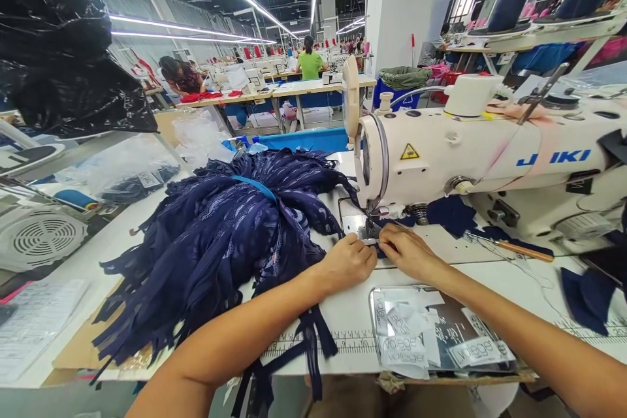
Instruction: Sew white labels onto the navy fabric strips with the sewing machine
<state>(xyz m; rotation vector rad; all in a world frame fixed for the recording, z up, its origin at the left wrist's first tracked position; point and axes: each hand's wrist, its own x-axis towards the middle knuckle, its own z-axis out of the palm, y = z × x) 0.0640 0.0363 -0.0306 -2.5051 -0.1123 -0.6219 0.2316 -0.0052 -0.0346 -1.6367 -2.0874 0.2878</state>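
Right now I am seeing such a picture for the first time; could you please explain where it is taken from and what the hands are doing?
This single picture comes from a camera worn on a person's head, looking forward and down. The bare left hand and right hand meet near the needle area of a white sewing machine. They seem to pinch dark fabric, though the grip is partly hidden. On the white table, a navy bundle with a blue band lies to the left. Nearer the person is a shiny tray of white labels. A wooden-handled tool lies to the right.
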